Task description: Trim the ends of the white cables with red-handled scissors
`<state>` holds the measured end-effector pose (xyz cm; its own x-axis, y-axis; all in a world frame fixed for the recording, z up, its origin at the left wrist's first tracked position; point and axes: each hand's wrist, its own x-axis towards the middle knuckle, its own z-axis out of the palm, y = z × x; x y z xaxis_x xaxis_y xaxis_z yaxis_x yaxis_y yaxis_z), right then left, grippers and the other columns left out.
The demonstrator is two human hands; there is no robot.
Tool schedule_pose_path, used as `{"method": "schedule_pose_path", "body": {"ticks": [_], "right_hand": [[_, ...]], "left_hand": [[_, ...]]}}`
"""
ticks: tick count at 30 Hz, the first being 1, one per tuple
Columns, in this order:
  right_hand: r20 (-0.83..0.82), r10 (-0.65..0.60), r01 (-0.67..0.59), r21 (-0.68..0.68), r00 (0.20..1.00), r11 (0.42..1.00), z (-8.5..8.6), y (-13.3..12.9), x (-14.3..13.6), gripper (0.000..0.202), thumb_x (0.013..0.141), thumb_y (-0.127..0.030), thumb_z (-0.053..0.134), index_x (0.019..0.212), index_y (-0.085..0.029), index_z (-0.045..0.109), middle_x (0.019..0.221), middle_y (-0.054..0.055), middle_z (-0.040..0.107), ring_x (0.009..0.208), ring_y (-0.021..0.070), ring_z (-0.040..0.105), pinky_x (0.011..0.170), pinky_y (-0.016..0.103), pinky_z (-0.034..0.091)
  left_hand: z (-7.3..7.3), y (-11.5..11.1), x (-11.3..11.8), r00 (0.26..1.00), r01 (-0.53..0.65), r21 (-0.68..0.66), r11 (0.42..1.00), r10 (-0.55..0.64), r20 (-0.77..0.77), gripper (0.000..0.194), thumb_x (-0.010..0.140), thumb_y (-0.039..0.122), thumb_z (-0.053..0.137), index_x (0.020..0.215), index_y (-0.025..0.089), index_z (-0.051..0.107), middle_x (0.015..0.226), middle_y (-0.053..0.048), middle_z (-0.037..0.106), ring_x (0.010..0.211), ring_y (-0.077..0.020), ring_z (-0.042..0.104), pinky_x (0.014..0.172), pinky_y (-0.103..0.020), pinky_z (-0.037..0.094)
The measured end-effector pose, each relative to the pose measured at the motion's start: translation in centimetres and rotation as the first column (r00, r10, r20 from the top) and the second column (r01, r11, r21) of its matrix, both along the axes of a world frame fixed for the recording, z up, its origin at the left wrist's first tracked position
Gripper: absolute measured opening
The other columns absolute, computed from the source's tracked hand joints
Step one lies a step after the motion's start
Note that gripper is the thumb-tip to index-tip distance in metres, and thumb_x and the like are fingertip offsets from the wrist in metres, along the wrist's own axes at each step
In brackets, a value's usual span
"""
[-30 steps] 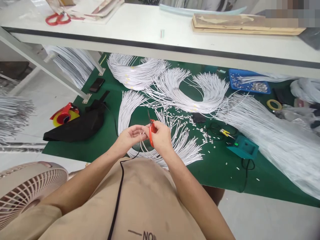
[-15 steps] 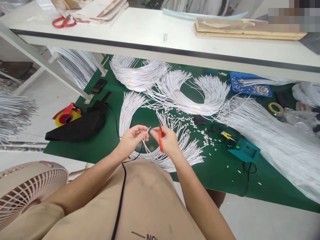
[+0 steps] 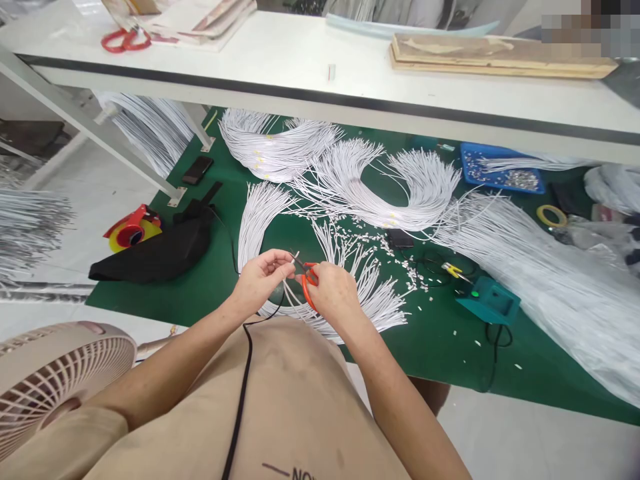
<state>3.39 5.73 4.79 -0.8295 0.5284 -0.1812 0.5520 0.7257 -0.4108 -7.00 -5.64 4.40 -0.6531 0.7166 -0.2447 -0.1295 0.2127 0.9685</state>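
Between thumb and fingers, my left hand (image 3: 263,280) pinches the end of a white cable (image 3: 289,291) in front of my body. My right hand (image 3: 334,290) holds small scissors with orange handles (image 3: 307,291); their dark blades point left and meet the cable end at my left fingertips. Under and around both hands lies a curved bundle of white cables (image 3: 260,217) on the green table mat (image 3: 440,347). Small white offcuts or connectors (image 3: 367,237) are scattered beyond my right hand.
More cable bundles (image 3: 425,187) lie behind. A teal device (image 3: 487,300) and a blue tray (image 3: 500,177) are at right; a black pouch (image 3: 160,250), tape dispenser (image 3: 133,230) and phone (image 3: 197,171) at left. A white shelf (image 3: 300,67) spans above. A fan (image 3: 65,380) stands lower left.
The scissors have turned from upright in my right hand to pointing left, with their blades now at the cable end. My left hand has barely moved.
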Motion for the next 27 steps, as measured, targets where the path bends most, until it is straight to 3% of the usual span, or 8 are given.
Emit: {"method": "schedule_pose_path", "body": {"ticks": [8, 10, 12, 14, 16, 19, 23, 27], "right_hand": [[-0.047, 0.006, -0.003, 0.079, 0.999, 0.997, -0.1, -0.6, 0.2, 0.023, 0.079, -0.036, 0.053, 0.070, -0.017, 0.063, 0.072, 0.009, 0.063, 0.067, 0.0194, 0.057, 0.057, 0.028, 0.032], [-0.072, -0.013, 0.014, 0.009, 0.997, 1.000, -0.5, -0.3, 0.3, 0.024, 0.078, -0.038, 0.053, 0.067, -0.018, 0.062, 0.071, 0.008, 0.062, 0.066, 0.0180, 0.055, 0.057, 0.028, 0.032], [-0.145, -0.070, 0.048, -0.155, 0.987, 0.987, -0.8, 0.3, 0.3, 0.026, 0.077, -0.040, 0.054, 0.066, -0.018, 0.061, 0.070, 0.005, 0.060, 0.063, 0.0157, 0.053, 0.055, 0.026, 0.033], [-0.282, -0.160, 0.040, -0.390, 0.946, 0.920, -0.8, 1.0, 0.2, 0.024, 0.077, -0.040, 0.055, 0.073, -0.018, 0.063, 0.072, 0.003, 0.060, 0.063, 0.0136, 0.053, 0.056, 0.025, 0.037], [-0.407, -0.232, -0.059, -0.588, 0.883, 0.807, -0.5, 1.5, 0.0, 0.022, 0.078, -0.036, 0.054, 0.086, -0.019, 0.065, 0.076, 0.002, 0.060, 0.066, 0.0126, 0.054, 0.062, 0.024, 0.040], [-0.490, -0.220, -0.224, -0.693, 0.843, 0.685, 0.4, 2.0, -0.2, 0.021, 0.077, -0.031, 0.056, 0.091, -0.021, 0.066, 0.080, 0.002, 0.062, 0.074, 0.0137, 0.056, 0.070, 0.026, 0.042], [-0.478, -0.203, -0.260, -0.733, 0.855, 0.628, 0.7, 2.2, -0.3, 0.018, 0.075, -0.032, 0.057, 0.082, -0.019, 0.067, 0.075, 0.002, 0.063, 0.073, 0.0143, 0.055, 0.069, 0.028, 0.042], [-0.427, -0.315, -0.149, -0.762, 0.847, 0.630, 0.1, 1.8, -0.4, 0.017, 0.071, -0.033, 0.060, 0.073, -0.016, 0.064, 0.069, 0.000, 0.060, 0.062, 0.0118, 0.051, 0.061, 0.025, 0.041]], "left_hand": [[0.9, 0.2, 0.3, 0.997, -0.008, -0.068, 0.998, 0.002, -0.080, 0.018, 0.076, 0.033, 0.056, 0.075, 0.016, 0.061, 0.065, -0.002, 0.062, 0.063, -0.0146, 0.059, 0.068, -0.028, 0.047], [1.0, 0.3, 0.4, 0.996, -0.004, -0.075, 0.997, -0.002, -0.084, 0.019, 0.076, 0.034, 0.056, 0.074, 0.016, 0.061, 0.063, -0.001, 0.061, 0.062, -0.0139, 0.057, 0.067, -0.027, 0.046], [1.1, 0.3, 0.5, 0.998, 0.002, -0.086, 0.996, -0.008, -0.070, 0.020, 0.076, 0.036, 0.056, 0.074, 0.017, 0.062, 0.063, -0.001, 0.061, 0.061, -0.0135, 0.056, 0.066, -0.027, 0.045], [1.1, 0.2, 0.5, 0.999, 0.024, -0.085, 0.996, -0.027, -0.031, 0.021, 0.076, 0.037, 0.056, 0.077, 0.017, 0.062, 0.063, -0.001, 0.060, 0.061, -0.0132, 0.055, 0.064, -0.026, 0.044], [1.2, 0.2, 0.5, 0.997, 0.071, -0.070, 0.995, -0.070, 0.016, 0.022, 0.077, 0.038, 0.055, 0.077, 0.017, 0.061, 0.064, -0.001, 0.058, 0.060, -0.0127, 0.053, 0.062, -0.026, 0.043], [1.3, 0.1, 0.5, 0.986, 0.161, -0.054, 0.985, -0.159, 0.051, 0.024, 0.079, 0.038, 0.052, 0.068, 0.017, 0.058, 0.063, 0.000, 0.055, 0.058, -0.0118, 0.049, 0.059, -0.024, 0.041], [1.6, 0.0, 0.5, 0.973, 0.223, -0.054, 0.973, -0.218, 0.077, 0.027, 0.080, 0.037, 0.051, 0.062, 0.018, 0.056, 0.060, 0.001, 0.053, 0.055, -0.0111, 0.047, 0.057, -0.023, 0.039], [1.4, -0.2, 0.4, 0.977, 0.175, -0.041, 0.984, -0.168, 0.134, 0.021, 0.076, 0.038, 0.057, 0.072, 0.018, 0.061, 0.066, -0.001, 0.059, 0.060, -0.0124, 0.053, 0.061, -0.025, 0.042]]}}
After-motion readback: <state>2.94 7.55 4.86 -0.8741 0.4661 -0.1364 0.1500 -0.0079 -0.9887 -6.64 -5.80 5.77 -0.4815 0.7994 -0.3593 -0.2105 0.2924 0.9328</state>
